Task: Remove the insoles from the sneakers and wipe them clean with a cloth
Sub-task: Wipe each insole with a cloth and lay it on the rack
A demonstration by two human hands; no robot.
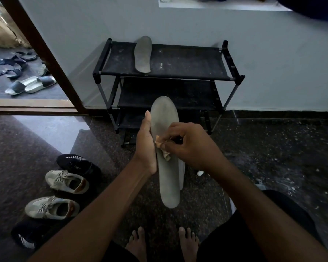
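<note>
One grey foam insole [143, 54] lies on the black rack [187, 62], upper centre. The left hand [146, 148] grips a second insole [166, 114]; the right hand [191, 144] pinches a tan cloth [164, 151] on it, mid-wipe.

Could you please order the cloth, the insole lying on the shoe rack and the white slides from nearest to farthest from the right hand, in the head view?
1. cloth, pinched in the right hand, against the held insole.
2. second insole, ahead on the shoe rack's top shelf.
3. white slides, far left beyond the doorway.
</note>
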